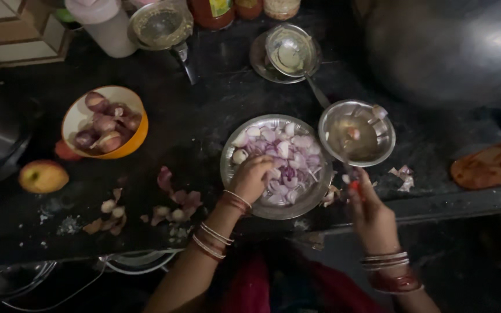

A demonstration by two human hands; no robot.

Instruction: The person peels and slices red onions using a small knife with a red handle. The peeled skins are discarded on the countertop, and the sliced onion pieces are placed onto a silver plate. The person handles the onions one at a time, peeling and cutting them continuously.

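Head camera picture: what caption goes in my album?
Left hand dips into round steel plate of sliced purple onion; right hand waits alongside.

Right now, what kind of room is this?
Most likely a home kitchen. A steel plate of chopped onion sits on a dark counter, an orange bowl of whole onions stands nearby, and a large metal pot is at the back.

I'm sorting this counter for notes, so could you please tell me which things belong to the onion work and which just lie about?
In use: left hand, steel plate, chopped onion, right hand, small steel bowl, orange bowl.
Lying about: apple, ladle, onion peels.
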